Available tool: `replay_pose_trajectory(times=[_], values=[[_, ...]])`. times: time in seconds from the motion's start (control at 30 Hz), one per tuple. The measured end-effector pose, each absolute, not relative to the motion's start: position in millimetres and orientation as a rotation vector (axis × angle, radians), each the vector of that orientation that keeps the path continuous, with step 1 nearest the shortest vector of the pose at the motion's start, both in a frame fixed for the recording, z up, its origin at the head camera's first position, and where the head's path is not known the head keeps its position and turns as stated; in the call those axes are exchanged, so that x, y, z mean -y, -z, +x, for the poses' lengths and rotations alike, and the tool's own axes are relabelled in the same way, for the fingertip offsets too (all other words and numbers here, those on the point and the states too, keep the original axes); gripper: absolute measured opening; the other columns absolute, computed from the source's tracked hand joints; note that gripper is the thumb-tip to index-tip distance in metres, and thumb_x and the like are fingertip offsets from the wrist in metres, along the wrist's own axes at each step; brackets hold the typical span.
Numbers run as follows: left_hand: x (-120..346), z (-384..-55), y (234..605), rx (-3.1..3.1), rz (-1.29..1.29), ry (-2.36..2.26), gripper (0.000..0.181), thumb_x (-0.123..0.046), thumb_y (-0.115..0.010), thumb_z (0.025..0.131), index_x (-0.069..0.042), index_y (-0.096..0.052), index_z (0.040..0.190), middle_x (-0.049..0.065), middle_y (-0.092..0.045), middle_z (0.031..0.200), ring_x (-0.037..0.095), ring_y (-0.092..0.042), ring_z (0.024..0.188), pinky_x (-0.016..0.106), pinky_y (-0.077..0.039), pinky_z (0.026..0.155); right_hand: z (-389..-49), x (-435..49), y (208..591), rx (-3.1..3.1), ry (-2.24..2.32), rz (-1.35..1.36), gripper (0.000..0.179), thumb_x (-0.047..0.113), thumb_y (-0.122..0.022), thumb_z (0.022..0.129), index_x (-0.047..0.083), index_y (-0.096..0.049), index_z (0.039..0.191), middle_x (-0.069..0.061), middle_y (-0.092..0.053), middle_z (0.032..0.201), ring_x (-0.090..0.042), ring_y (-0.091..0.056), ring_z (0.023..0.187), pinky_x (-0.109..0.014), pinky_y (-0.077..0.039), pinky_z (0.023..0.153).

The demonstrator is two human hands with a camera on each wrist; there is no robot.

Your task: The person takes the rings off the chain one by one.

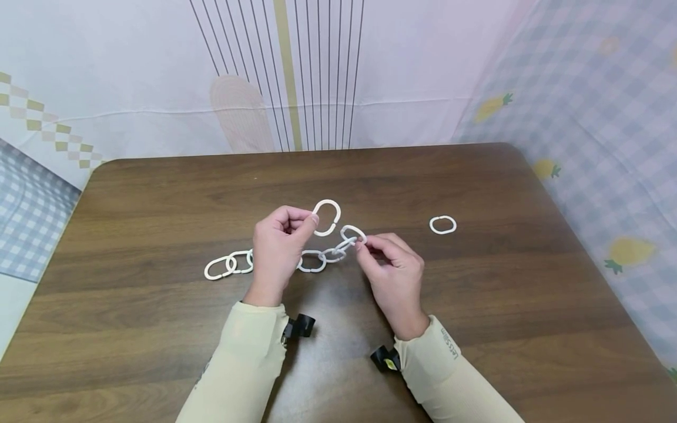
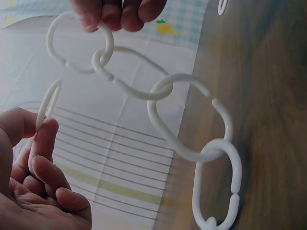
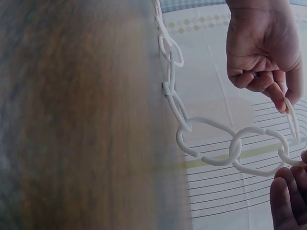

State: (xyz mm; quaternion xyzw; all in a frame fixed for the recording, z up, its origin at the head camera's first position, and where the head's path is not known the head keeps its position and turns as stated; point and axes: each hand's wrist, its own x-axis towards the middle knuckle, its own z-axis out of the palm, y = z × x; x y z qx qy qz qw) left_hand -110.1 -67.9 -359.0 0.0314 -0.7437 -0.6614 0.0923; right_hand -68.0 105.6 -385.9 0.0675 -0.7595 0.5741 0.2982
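The right hand (image 1: 394, 270) pinches the end of a joined chain (image 1: 322, 257) across the tabletop's (image 1: 502, 329) middle. Unattached: a loose link (image 1: 339, 211) pinched by the left hand (image 1: 277, 249), a spare link (image 1: 442, 232) nearer the right edge.

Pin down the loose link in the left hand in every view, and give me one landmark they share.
Head: the link is at the picture's middle, pinched by the left hand.
Left wrist: the link is toward the left edge, seen nearly edge-on.
Right wrist: the link is near the right edge, about mid-height.
Shared landmark: the chain, held by the right hand.
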Motion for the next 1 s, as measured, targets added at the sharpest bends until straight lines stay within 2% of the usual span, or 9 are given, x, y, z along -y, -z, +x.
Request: replay_pose_trajectory(times=[0.5,0.8,0.9,1.0], values=[[90,-119,368,2.252,0.186,1.856,0.008,-0.012,-0.075,0.086,-0.004,-0.075,0.087,-0.009,-0.061,0.065,0.003,-0.05,0.057,0.02,-0.039,0.053,-68,-106,389,2.031,-1.509,0.171,0.006,-0.005,-0.077,0.079,0.001,-0.077,0.083,-0.005,-0.072,0.081,-0.009,-0.065,0.072,-0.018,-0.055,0.067],[141,-134,373,2.383,0.271,1.642,0.012,-0.018,-0.075,0.088,-0.006,-0.076,0.089,-0.011,-0.061,0.063,0.005,-0.048,0.057,0.022,-0.038,0.054,-69,-106,393,2.053,-1.522,0.156,0.005,0.001,-0.077,0.082,-0.003,-0.077,0.084,-0.005,-0.071,0.082,-0.008,-0.066,0.072,-0.02,-0.056,0.067],[160,-135,378,2.443,0.31,1.555,0.014,-0.021,-0.074,0.089,-0.007,-0.076,0.089,-0.008,-0.062,0.064,0.006,-0.047,0.057,0.024,-0.038,0.054,-70,-105,396,2.048,-1.516,0.157,0.001,-0.002,-0.077,0.081,-0.002,-0.077,0.083,-0.006,-0.071,0.081,-0.007,-0.065,0.071,-0.018,-0.055,0.066],[179,-136,383,2.487,0.342,1.486,0.015,-0.023,-0.074,0.089,-0.008,-0.076,0.09,-0.007,-0.063,0.065,0.005,-0.047,0.058,0.024,-0.037,0.055,-71,-104,396,2.039,-1.514,0.163,0.007,-0.006,-0.077,0.08,0.001,-0.078,0.083,-0.006,-0.071,0.08,-0.008,-0.065,0.071,-0.017,-0.054,0.066]])
